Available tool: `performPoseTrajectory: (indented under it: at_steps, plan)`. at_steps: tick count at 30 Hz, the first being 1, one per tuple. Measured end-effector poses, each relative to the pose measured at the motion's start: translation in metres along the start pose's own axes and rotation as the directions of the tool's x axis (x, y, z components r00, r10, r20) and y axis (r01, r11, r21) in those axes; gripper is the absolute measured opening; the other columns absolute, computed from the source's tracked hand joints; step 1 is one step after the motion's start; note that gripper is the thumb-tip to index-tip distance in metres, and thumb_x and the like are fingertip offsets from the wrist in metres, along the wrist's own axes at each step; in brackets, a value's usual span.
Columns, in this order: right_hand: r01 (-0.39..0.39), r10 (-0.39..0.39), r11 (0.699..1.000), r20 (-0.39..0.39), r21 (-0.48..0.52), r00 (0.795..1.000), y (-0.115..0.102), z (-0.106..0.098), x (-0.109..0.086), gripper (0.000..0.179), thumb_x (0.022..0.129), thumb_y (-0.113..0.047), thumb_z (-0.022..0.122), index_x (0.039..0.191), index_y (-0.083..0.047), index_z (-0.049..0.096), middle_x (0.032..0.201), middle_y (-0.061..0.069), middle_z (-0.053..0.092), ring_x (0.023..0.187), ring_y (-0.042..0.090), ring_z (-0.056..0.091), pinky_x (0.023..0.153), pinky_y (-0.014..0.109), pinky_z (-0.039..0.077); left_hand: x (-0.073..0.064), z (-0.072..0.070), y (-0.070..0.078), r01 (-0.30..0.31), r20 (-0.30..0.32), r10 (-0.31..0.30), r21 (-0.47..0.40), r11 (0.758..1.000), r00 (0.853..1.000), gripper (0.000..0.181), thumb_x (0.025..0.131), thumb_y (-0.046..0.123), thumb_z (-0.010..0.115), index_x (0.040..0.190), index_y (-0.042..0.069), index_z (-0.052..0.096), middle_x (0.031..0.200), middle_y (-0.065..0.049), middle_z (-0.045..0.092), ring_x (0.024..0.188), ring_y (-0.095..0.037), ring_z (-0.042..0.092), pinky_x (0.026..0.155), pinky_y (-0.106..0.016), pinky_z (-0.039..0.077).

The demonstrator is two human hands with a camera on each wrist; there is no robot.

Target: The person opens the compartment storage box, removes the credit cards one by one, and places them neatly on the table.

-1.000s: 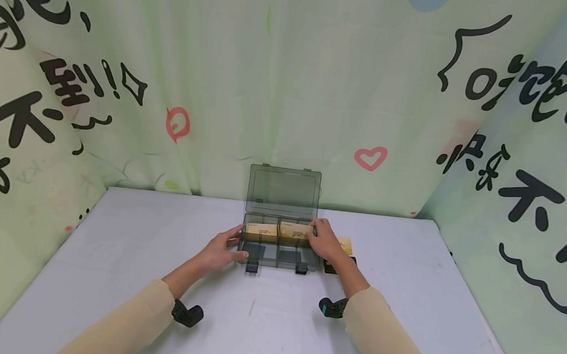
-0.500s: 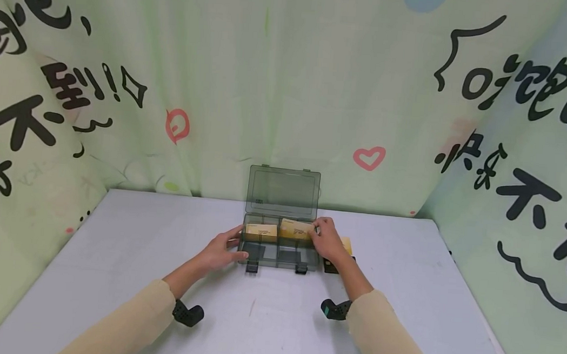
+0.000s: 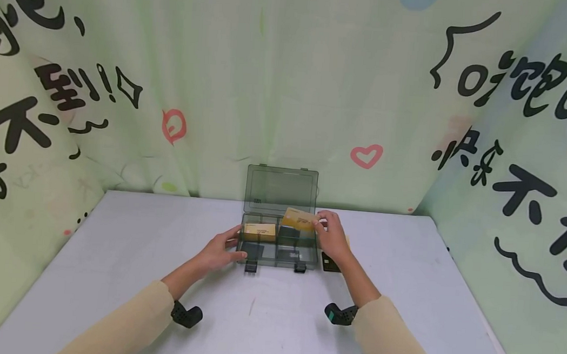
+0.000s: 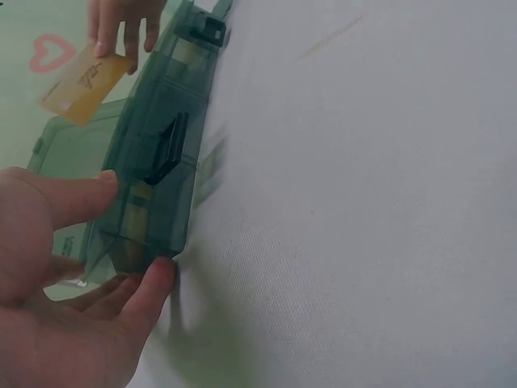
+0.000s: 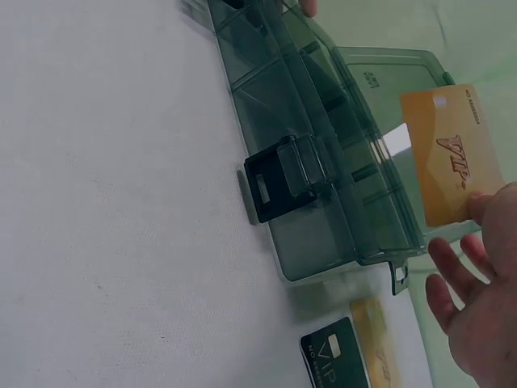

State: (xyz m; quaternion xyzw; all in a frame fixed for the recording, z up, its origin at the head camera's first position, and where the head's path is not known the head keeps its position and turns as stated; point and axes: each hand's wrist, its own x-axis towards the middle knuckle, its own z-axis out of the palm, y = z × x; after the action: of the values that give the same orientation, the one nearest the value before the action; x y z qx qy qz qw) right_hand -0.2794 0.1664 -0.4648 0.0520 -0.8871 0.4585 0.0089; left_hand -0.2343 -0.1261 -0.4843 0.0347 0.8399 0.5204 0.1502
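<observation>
A clear grey-green compartment box [image 3: 267,262] stands on the table with its lid [image 3: 281,189] raised at the back. My left hand [image 3: 218,251] grips the box's left end, thumb by the front edge and fingers along the side. My right hand [image 3: 334,238] pinches a yellow VIP card [image 5: 452,153] by one edge, above the rear right compartment. Another yellow card [image 3: 259,229] leans in the rear left compartment. Right of the box lie a dark green VIP card [image 5: 335,356] and a gold card [image 5: 378,347], both partly hidden by my right hand in the head view.
Two dark latches [image 3: 251,267] hang open along the box's front. A white cloth covers the table [image 3: 114,242]. Behind and at both sides hangs a pale green curtain [image 3: 230,87] with black lettering, close to the raised lid.
My right hand has lifted the yellow card up out of the rear right compartment, and the card now tilts above it. My left hand has stayed at the box's left end.
</observation>
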Motion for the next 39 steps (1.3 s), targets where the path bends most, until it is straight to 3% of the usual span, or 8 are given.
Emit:
performPoseTrajectory:
  at_steps: [5, 11, 14, 22, 30, 39]
  plan:
    - [-0.039, 0.04, 0.999, -0.033, 0.014, 0.999, -0.003, -0.002, -0.002, 0.024, 0.104, -0.019, 0.043, 0.12, -0.002, 0.048, 0.138, 0.016, 0.042, 0.115, 0.033, 0.056, 0.083, 0.039, 0.054, 0.0, 0.0, 0.0, 0.002, -0.006, -0.002, 0.006, 1.0, 1.0, 0.078, 0.09, 0.013, 0.067, 0.155, 0.017, 0.024, 0.154, -0.016, 0.037, 0.141, -0.037, 0.037, 0.11, -0.053, 0.039]
    - [-0.067, 0.07, 0.995, -0.033, 0.072, 0.997, -0.002, -0.004, -0.004, 0.02, 0.104, -0.019, 0.043, 0.117, -0.005, 0.047, 0.128, 0.017, 0.051, 0.104, 0.031, 0.063, 0.065, 0.025, 0.048, -0.002, 0.0, 0.002, 0.008, -0.007, -0.008, 0.011, 1.0, 1.0, 0.078, 0.09, 0.013, 0.067, 0.155, 0.017, 0.023, 0.153, -0.017, 0.037, 0.141, -0.037, 0.037, 0.111, -0.054, 0.038]
    - [-0.063, 0.065, 0.994, -0.024, 0.094, 0.998, 0.0, -0.006, -0.006, 0.019, 0.104, -0.017, 0.042, 0.118, -0.004, 0.045, 0.126, 0.019, 0.054, 0.103, 0.032, 0.064, 0.069, 0.026, 0.05, -0.004, 0.0, 0.001, 0.012, -0.007, -0.012, 0.013, 1.0, 1.0, 0.078, 0.09, 0.013, 0.067, 0.155, 0.016, 0.023, 0.153, -0.017, 0.037, 0.14, -0.037, 0.037, 0.111, -0.054, 0.038]
    - [-0.08, 0.082, 0.993, -0.018, 0.087, 0.996, 0.005, -0.015, -0.011, 0.02, 0.103, -0.012, 0.042, 0.122, -0.006, 0.042, 0.126, 0.018, 0.052, 0.106, 0.033, 0.063, 0.087, 0.044, 0.056, -0.004, -0.001, -0.001, 0.006, -0.001, -0.006, 0.015, 1.0, 1.0, 0.078, 0.091, 0.014, 0.067, 0.155, 0.016, 0.022, 0.154, -0.017, 0.036, 0.141, -0.037, 0.037, 0.111, -0.054, 0.038]
    - [-0.061, 0.065, 0.996, -0.063, 0.064, 0.996, 0.012, -0.025, -0.013, 0.018, 0.102, -0.009, 0.044, 0.12, -0.004, 0.045, 0.114, 0.018, 0.054, 0.1, 0.033, 0.063, 0.078, 0.035, 0.052, -0.002, 0.0, 0.001, 0.013, -0.006, -0.013, 0.023, 1.0, 1.0, 0.079, 0.09, 0.014, 0.067, 0.155, 0.017, 0.022, 0.154, -0.017, 0.037, 0.141, -0.037, 0.037, 0.11, -0.054, 0.038]
    - [-0.093, 0.095, 0.995, -0.094, 0.026, 0.991, 0.022, -0.038, -0.017, 0.018, 0.101, -0.01, 0.047, 0.119, -0.006, 0.048, 0.112, 0.017, 0.055, 0.1, 0.032, 0.063, 0.083, 0.039, 0.055, -0.001, 0.001, 0.001, 0.013, 0.003, -0.013, 0.02, 1.0, 1.0, 0.079, 0.09, 0.014, 0.067, 0.155, 0.016, 0.022, 0.154, -0.018, 0.036, 0.141, -0.037, 0.037, 0.11, -0.054, 0.038]
